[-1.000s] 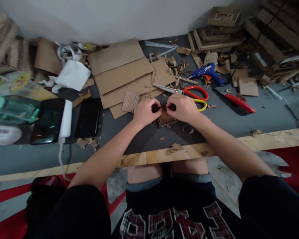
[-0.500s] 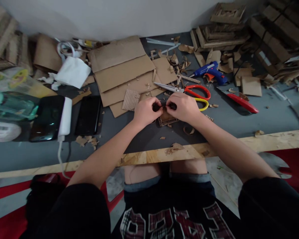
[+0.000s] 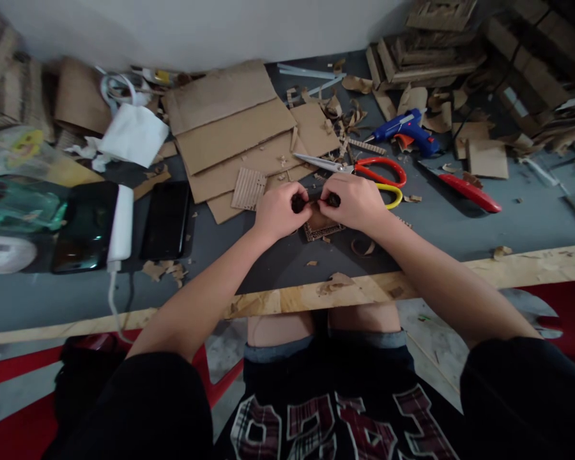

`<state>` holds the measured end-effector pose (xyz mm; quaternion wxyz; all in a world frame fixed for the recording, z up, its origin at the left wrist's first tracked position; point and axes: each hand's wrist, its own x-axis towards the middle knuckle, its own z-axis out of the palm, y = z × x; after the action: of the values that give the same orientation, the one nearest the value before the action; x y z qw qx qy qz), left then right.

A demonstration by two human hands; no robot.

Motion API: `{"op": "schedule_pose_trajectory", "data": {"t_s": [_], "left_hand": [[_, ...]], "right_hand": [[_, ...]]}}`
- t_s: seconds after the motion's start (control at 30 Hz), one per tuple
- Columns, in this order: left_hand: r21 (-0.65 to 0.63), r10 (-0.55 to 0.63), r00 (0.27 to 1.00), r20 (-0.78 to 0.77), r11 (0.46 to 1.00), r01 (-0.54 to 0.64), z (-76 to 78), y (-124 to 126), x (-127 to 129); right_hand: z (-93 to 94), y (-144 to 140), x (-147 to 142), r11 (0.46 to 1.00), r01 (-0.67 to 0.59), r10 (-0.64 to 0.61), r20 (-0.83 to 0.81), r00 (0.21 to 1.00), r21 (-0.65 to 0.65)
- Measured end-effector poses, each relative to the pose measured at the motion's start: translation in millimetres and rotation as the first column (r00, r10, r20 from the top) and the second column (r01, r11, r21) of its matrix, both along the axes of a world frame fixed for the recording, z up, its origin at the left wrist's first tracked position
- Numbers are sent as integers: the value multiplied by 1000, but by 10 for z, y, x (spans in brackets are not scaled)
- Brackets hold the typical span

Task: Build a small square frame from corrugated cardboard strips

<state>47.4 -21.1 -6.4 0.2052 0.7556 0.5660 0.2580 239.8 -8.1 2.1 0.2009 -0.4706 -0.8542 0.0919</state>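
Observation:
My left hand (image 3: 280,209) and my right hand (image 3: 352,199) meet at the middle of the table, both with fingers curled into a pinch. Between their fingertips runs what looks like a thin cardboard strip, mostly hidden by the fingers. Just below, a small cardboard piece (image 3: 322,217) lies on the table, its near edge lined with corrugated strip. Past my right hand lie scissors (image 3: 379,171) with one red and one yellow handle, the hand covering part of them. A ribbed cardboard square (image 3: 249,188) is beside my left hand.
Cardboard sheets (image 3: 234,128) are stacked behind my hands. A blue glue gun (image 3: 406,131) and a red utility knife (image 3: 469,191) lie to the right. Phones, a white power bank (image 3: 121,227) and a bottle (image 3: 23,207) stand left. Scraps litter the table (image 3: 268,268).
The view has shifted slightly. My hands stay pinched together at nearly the same spot over the small cardboard piece, with only slight finger movement.

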Motion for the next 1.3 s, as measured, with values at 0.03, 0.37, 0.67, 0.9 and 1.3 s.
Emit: {"op": "schedule_pose_trajectory", "data": {"t_s": [0.03,0.37,0.67,0.9,1.3], "left_hand": [[2,-5,1000,2,1000,5,-1,-1,0],[-1,-3,1000,12,1000,3,-3,-12,6],[25,7,1000,5,1000,-7,-1,-19,0],[33,-58,998,35,998,57,-2,-20,-15],[31,-21,1000,-18,999,22,-6,-41,10]], "right_hand": [[4,0,1,1000,-3,3,2,1000,-2],[-7,3,6,1000,-28,28,11,1000,13],[49,-42,-9,999,-45,44,4,999,14],[24,-34,-17,997,-72,72,2,997,0],[17,-26,-6,998,-63,63,2,998,-11]]}}
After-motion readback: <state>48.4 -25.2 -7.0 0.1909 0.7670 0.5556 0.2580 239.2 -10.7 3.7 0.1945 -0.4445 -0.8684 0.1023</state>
